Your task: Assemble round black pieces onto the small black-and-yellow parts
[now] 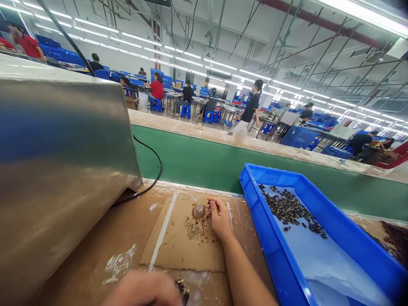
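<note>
My right hand (219,217) rests on a stained cardboard sheet (178,250), fingers pinched on a small dark part beside a small round fixture (199,210). At the bottom edge my left hand (143,291) is closed round a bunch of small dark parts (182,290); it is blurred. To the right of my right forearm stands a blue plastic tray (274,255) holding a pile of small dark parts (288,208) on a pale liner.
A large steel machine housing (57,170) fills the left, with a black cable (153,178) trailing from it. A green conveyor belt (204,161) runs behind the bench. Beyond it several people sit or walk among blue stools and crates. More dark parts (397,240) lie far right.
</note>
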A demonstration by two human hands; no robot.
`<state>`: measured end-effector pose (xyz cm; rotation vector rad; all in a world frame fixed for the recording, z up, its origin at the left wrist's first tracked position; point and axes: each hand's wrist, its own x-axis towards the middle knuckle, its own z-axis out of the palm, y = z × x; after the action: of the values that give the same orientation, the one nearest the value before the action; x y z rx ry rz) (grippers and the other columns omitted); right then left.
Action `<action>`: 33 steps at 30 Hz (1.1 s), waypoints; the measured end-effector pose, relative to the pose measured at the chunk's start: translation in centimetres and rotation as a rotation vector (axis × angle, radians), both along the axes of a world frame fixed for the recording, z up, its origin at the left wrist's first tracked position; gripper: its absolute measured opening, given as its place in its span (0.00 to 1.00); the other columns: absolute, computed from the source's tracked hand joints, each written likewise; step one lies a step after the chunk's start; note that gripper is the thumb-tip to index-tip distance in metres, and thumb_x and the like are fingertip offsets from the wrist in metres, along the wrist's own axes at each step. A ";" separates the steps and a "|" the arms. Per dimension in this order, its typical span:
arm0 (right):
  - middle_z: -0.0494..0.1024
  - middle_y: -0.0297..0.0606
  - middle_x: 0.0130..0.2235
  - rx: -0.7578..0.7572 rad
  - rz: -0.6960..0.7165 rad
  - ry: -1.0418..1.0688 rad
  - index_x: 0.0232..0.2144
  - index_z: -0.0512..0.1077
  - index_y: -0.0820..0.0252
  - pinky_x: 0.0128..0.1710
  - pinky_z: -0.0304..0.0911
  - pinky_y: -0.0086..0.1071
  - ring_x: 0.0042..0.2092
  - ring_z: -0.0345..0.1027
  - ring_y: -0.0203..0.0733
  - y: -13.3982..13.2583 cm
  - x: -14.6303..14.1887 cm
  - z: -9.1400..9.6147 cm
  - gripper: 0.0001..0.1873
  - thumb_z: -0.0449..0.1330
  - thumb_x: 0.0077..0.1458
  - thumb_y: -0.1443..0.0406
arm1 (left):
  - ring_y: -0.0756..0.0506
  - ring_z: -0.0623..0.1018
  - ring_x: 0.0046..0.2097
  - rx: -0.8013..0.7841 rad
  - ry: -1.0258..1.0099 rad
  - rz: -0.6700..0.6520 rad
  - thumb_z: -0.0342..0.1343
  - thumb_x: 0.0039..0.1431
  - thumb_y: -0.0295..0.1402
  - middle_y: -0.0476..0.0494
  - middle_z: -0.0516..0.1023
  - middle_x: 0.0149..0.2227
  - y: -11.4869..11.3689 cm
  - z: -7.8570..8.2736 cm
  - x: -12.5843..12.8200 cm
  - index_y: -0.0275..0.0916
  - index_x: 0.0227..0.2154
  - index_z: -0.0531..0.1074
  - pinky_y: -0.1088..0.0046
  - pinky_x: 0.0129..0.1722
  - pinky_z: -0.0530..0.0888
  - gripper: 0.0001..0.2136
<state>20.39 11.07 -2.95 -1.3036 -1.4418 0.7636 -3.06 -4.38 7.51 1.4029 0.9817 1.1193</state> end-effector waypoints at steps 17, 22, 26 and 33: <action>0.81 0.46 0.46 0.082 -0.042 -0.072 0.53 0.76 0.60 0.44 0.70 0.39 0.43 0.74 0.46 0.2 0.2 0.2 0.22 0.57 0.64 0.54 | 0.44 0.80 0.39 -0.359 -0.233 0.255 0.73 0.46 0.46 0.37 0.83 0.37 8.7 -8.3 1.4 0.36 0.37 0.81 0.72 0.44 0.76 0.21; 0.82 0.43 0.43 0.127 -0.011 -0.100 0.44 0.79 0.58 0.41 0.69 0.36 0.42 0.74 0.44 -0.4 -0.1 1.1 0.15 0.59 0.64 0.56 | 0.46 0.78 0.36 -0.347 -0.207 0.293 0.70 0.50 0.43 0.40 0.82 0.35 8.9 -8.3 1.5 0.36 0.36 0.80 0.74 0.40 0.74 0.17; 0.81 0.41 0.43 0.234 0.061 -0.248 0.43 0.80 0.55 0.44 0.68 0.36 0.45 0.74 0.43 -0.8 -0.5 1.8 0.12 0.56 0.68 0.61 | 0.48 0.75 0.34 -0.340 -0.151 0.304 0.68 0.50 0.42 0.44 0.80 0.33 8.8 -8.3 1.6 0.36 0.37 0.80 0.75 0.38 0.72 0.15; 0.81 0.40 0.43 0.288 0.105 -0.331 0.44 0.80 0.53 0.42 0.69 0.37 0.44 0.74 0.43 -0.8 -1.0 1.6 0.11 0.57 0.67 0.63 | 0.48 0.74 0.34 -0.351 -0.108 0.288 0.67 0.50 0.43 0.45 0.79 0.31 8.8 -8.4 1.8 0.36 0.38 0.79 0.75 0.37 0.69 0.17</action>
<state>19.38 10.24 -1.36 -1.1735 -1.8218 0.3967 -1.26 4.38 -0.89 0.9307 1.2599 1.1510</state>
